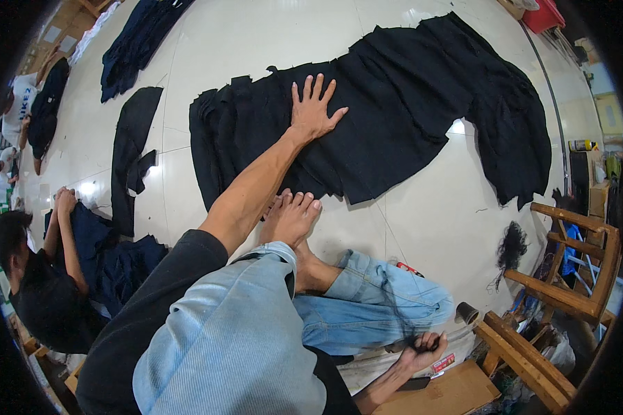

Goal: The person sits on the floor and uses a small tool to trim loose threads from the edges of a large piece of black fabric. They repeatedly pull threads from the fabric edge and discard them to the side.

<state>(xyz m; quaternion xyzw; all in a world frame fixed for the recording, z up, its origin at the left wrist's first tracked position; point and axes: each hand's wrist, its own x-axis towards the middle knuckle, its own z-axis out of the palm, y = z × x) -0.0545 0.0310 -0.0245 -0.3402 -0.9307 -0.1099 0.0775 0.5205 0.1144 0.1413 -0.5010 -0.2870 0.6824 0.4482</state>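
Note:
My left hand [313, 111] lies flat, fingers spread, on a long, layered stretch of black cloth [394, 104] with frayed edges, spread over the shiny tiled floor. Beside my jeans at the lower right, my right hand [427, 348] is curled around a tangle of black threads [397, 311] that trails up over the denim. My bare feet [290, 218] rest at the near edge of the cloth. A small red tool [409, 269] lies just past my bent knee, its kind unclear. Under my right forearm is a flat cardboard piece [446, 391] with a dark flat object [414, 384] on it.
A narrow dark cloth piece [127, 155] and a dark cloth pile [140, 46] lie left. A co-worker [52, 295] handles navy cloth [130, 270]; others sit farther off. Wooden stools [571, 295], a small cup [467, 313] and a black thread clump [512, 244] are at right.

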